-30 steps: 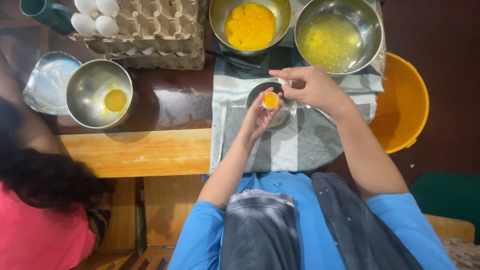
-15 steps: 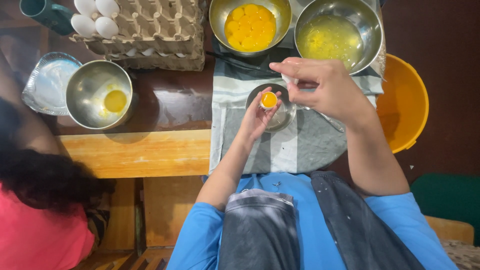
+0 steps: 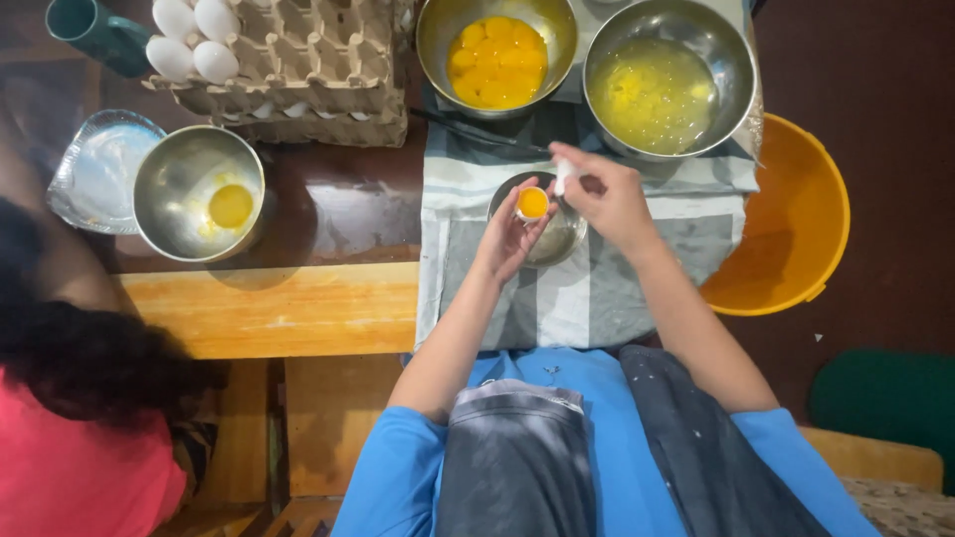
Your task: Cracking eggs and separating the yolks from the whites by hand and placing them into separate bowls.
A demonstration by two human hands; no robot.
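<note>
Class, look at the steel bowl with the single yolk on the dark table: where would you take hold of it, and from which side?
Grip the steel bowl by its rim on the near edge, coming from the wooden board side. The rim is thin and bare there; the egg tray crowds the far side, and a foil dish sits at its left.

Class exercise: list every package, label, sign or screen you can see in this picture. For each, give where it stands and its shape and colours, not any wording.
Egg trays: the only packaging, a stack of grey-brown moulded cardboard trays at the top left of the table, with four white eggs in the far left corner.
No labels, signs or screens show.
</note>
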